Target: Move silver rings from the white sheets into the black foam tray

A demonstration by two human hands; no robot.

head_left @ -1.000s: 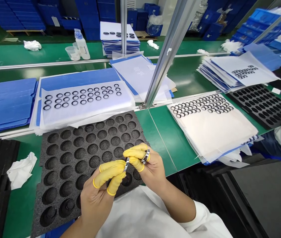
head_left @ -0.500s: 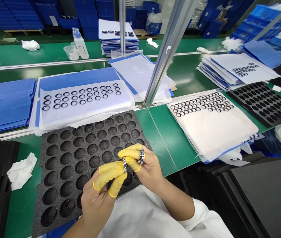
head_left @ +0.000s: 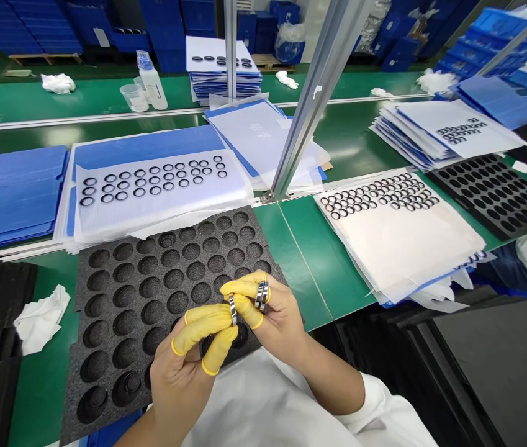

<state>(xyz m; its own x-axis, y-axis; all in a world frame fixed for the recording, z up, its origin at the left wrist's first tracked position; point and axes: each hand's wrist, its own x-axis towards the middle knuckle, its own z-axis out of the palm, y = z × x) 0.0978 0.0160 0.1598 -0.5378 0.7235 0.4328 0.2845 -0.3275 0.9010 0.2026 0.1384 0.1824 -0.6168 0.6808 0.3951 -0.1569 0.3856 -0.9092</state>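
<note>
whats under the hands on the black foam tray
Round pockets of the black foam tray show around the left hand and right hand. The pockets directly beneath both palms are covered, so anything in them cannot be seen.

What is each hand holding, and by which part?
The left hand pinches a metal ring by its rim between two yellow-cotted fingers; the right hand holds a second metal ring the same way.

The left hand point(head_left: 180, 379) and right hand point(head_left: 279, 316) hid parts of the small silver metal rings point(head_left: 233, 309) and the near edge of the black foam tray point(head_left: 128, 271) beneath them.
</note>
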